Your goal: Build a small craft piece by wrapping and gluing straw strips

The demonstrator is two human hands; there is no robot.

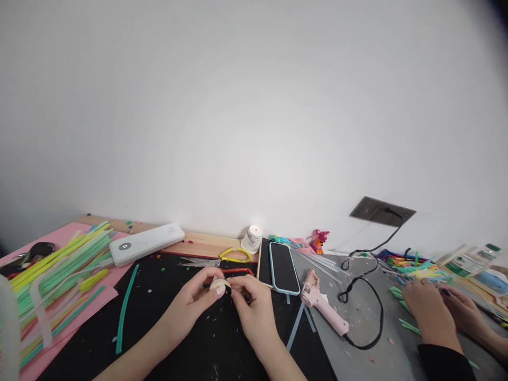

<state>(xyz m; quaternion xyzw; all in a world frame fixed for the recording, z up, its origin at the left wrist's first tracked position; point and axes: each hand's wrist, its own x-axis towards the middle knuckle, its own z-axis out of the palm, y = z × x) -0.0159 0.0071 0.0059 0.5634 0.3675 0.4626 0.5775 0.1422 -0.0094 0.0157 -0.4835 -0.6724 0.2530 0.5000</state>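
Observation:
Between my two hands is a small cream-coloured rounded piece (217,284) with a black bit at its right side; its kind I cannot make out. My left hand (193,298) pinches it between thumb and fingers from the left. From the right, the fingertips of my right hand (254,301) close on its black end. Just beyond the hands, scissors with yellow handles (235,255) and a red-handled tool (237,271) lie on the black mat (166,307). A green pipe cleaner (127,309) rests to the left of my left hand.
Left are a white power bank (146,243) and bundled pipe cleaners (63,270). A paper cup (252,239) stands behind. Rightward lie a phone (284,267) and a pink glue gun (323,304) with a looping black cord (381,312). Another person's hands (431,309) work at far right.

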